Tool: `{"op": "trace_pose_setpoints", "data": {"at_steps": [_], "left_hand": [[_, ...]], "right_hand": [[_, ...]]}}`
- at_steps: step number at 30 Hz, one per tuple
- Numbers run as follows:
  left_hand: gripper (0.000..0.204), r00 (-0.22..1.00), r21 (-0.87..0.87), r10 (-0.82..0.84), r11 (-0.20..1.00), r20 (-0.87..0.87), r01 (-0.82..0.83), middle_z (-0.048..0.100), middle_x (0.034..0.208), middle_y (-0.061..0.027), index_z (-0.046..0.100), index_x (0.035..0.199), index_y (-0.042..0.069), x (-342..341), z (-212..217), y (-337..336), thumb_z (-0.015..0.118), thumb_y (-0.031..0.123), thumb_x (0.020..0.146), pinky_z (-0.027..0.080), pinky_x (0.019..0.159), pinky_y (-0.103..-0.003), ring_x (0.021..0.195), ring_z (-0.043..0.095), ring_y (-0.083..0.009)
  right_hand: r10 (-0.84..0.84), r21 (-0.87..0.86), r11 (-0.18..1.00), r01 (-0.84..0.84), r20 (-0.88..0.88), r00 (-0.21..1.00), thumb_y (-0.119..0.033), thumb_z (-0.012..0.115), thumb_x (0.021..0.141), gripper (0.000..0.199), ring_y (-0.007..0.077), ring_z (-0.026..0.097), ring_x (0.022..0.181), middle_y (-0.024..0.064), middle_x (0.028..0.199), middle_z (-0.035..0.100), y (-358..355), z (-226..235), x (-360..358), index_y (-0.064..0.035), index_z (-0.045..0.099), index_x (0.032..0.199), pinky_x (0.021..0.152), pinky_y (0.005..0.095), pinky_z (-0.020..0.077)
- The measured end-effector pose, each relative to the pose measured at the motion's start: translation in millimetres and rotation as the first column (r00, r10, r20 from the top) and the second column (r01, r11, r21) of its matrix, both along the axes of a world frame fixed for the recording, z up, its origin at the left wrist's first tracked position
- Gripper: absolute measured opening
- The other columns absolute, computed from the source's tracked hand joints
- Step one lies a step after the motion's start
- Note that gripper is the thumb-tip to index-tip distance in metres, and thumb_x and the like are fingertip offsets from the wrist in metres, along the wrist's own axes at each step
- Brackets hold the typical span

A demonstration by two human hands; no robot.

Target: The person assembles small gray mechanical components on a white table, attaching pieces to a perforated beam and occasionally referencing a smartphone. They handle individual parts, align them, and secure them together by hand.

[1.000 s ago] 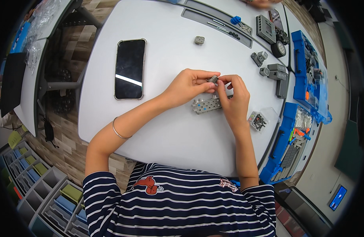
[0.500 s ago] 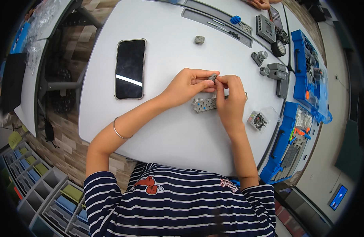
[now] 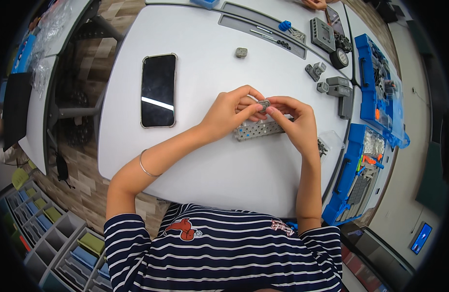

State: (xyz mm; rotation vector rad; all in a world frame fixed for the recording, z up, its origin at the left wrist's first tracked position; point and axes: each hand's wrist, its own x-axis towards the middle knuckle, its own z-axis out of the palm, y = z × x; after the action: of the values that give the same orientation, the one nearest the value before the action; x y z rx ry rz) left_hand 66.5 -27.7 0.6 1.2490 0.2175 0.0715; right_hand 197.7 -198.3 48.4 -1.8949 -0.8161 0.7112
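Between the fingertips of both hands is a small grey building-kit piece (image 3: 264, 105). My left hand (image 3: 236, 108) pinches it from the left, and my right hand (image 3: 297, 119) grips it from the right with thumb and forefinger. Just below the hands, a long grey perforated beam assembly (image 3: 256, 130) with small blue pegs lies on the white table; my right hand hides part of it. A small clear box of dark pins (image 3: 322, 147) sits right of my right wrist, partly covered by the forearm.
A black-screened phone (image 3: 158, 91) lies at the left. Beyond my hands sits a lone grey block (image 3: 241, 52). Grey motor parts (image 3: 339, 90), a wheel (image 3: 339, 58) and open blue kit cases (image 3: 342, 194) line the right side. Another person's hand (image 3: 316, 4) shows at the far edge.
My right hand has turned and shifted slightly right and down, its fingers opening wider around the small grey piece. The piece now shows more of its face. The whole view has shifted a little.
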Motion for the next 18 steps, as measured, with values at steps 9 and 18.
{"op": "trace_pose_setpoints", "data": {"at_steps": [9,18], "left_hand": [[0.022,0.999,-0.017,0.030,0.999,0.030,-0.030,0.074,0.107,-0.0184,0.061,0.123,-0.007,-2,-3,0,0.062,0.006,0.105,0.065,0.083,-0.031,0.097,0.077,-0.0237],[0.025,0.999,0.016,0.039,0.999,0.022,-0.039,0.075,0.108,-0.0163,0.062,0.127,-0.004,-2,11,3,0.063,0.009,0.105,0.064,0.082,-0.030,0.096,0.077,-0.0217]], "right_hand": [[-0.063,0.018,0.998,0.061,0.147,0.987,0.000,0.072,0.092,0.013,0.0132,0.067,0.078,0.0082,0.088,0.074,12,-2,-19,0.0037,0.071,0.105,0.076,0.0270,0.0544],[-0.030,0.128,0.992,-0.001,0.239,0.970,-0.004,0.071,0.094,0.012,0.0192,0.072,0.080,0.0107,0.089,0.075,13,-13,-12,0.0004,0.069,0.105,0.073,0.0310,0.0557]]}}
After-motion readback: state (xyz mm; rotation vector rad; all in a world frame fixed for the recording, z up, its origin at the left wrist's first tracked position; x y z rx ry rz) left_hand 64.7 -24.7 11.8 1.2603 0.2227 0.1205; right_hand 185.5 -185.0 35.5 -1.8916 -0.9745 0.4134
